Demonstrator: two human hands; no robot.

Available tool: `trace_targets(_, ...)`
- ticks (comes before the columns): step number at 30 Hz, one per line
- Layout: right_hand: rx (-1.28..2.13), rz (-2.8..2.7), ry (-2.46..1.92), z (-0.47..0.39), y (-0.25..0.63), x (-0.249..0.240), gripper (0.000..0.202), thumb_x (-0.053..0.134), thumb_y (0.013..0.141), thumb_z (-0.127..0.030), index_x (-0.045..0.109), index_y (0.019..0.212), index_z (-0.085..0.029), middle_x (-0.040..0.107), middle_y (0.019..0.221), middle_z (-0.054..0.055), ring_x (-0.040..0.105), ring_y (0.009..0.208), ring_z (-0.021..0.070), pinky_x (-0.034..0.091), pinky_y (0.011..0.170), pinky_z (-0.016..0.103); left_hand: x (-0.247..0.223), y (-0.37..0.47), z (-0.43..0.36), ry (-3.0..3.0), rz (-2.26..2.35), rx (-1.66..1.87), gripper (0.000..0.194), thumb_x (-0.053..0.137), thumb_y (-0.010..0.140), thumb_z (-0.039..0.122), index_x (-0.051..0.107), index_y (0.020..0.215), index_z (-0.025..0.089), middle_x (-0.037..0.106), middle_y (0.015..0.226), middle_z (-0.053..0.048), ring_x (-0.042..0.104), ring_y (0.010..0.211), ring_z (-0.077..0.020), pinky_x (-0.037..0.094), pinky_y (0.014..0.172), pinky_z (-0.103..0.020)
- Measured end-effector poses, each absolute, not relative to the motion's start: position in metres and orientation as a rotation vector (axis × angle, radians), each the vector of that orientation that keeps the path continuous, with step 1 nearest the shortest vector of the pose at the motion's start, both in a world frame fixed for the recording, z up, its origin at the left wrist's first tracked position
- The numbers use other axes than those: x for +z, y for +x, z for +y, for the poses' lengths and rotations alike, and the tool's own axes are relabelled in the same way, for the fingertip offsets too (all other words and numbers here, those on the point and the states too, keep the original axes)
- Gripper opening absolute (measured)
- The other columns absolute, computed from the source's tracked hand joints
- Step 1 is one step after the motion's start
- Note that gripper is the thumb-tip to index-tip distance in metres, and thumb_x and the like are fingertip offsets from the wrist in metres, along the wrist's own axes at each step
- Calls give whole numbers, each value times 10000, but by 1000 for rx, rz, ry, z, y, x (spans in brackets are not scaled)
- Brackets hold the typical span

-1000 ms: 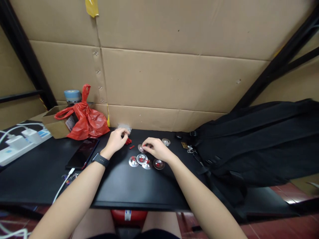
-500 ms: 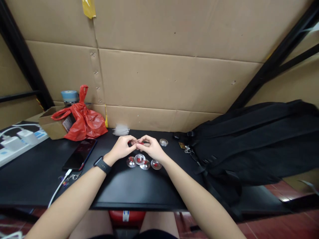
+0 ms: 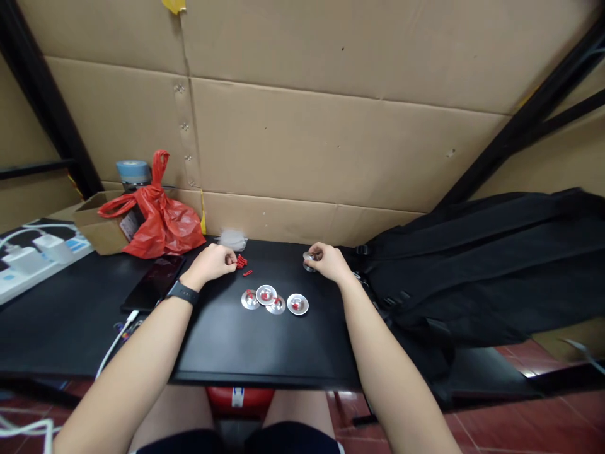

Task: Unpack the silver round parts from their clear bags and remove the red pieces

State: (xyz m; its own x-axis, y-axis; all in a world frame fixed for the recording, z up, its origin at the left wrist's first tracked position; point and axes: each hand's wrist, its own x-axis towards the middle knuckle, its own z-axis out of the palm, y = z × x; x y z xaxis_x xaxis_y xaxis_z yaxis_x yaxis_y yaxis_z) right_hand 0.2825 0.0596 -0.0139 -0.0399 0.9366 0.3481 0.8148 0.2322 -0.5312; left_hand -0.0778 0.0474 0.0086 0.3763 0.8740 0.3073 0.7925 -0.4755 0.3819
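My left hand (image 3: 218, 261) is closed at the left edge of a small pile of red pieces (image 3: 241, 260); what its fingertips hold is too small to make out. One loose red piece (image 3: 247, 273) lies just below the pile. My right hand (image 3: 327, 261) pinches a clear round disc (image 3: 309, 257) at the back of the table, with more disc showing under it. Between my forearms lie several clear discs with red pieces at their centres; three overlap, and one disc (image 3: 297, 304) sits apart on the right.
The black table (image 3: 255, 353) holds a phone (image 3: 154, 284) with a white cable, a power strip (image 3: 28, 277), a red plastic bag (image 3: 165, 221) and a cardboard box (image 3: 101, 227) at left. A black backpack (image 3: 482, 277) fills the right side. A cardboard wall (image 3: 302, 145) stands behind.
My hands have moved apart from the middle, the left to the red pile and the right to the clear disc at the back. The red pile is now uncovered. The view has shifted slightly.
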Motion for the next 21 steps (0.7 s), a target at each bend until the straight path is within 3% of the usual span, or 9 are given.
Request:
trace_targets(9, 420, -1894, -1667, 63, 291, -23, 226, 807, 635, -255, 700, 823, -190, 744, 829, 34, 692, 796, 192, 488, 739, 269, 5, -72, 46, 2480, 1423, 695, 67, 649, 751, 228, 710, 752, 199, 715, 737, -7, 622, 652, -136, 388, 593, -218)
trace_targets(14, 333, -1947, -1660, 62, 289, -20, 224, 781, 681, -249, 706, 883, -188, 733, 870, 45, 672, 805, 202, 489, 756, 298, -2, -56, 41, 2572, 1314, 626, 169, 660, 794, 361, 732, 787, 208, 695, 731, -15, 596, 624, -135, 380, 591, -226)
trace_targets(18, 189, -2052, -1469, 52, 265, -10, 193, 738, 744, -238, 700, 925, -182, 703, 985, 75, 647, 909, 212, 483, 834, 327, -5, -53, 41, 2623, 1331, 560, 119, 665, 760, 273, 760, 787, 206, 704, 746, -26, 597, 630, -134, 382, 604, -224)
trace_targets(21, 318, -2179, -1274, 36, 235, 2, 181, 709, 795, -272, 699, 962, -203, 696, 998, 56, 641, 879, 186, 483, 754, 289, 1, -58, 41, 2608, 1329, 462, 124, 637, 730, 185, 761, 726, 198, 715, 703, -25, 591, 589, -127, 380, 585, -219)
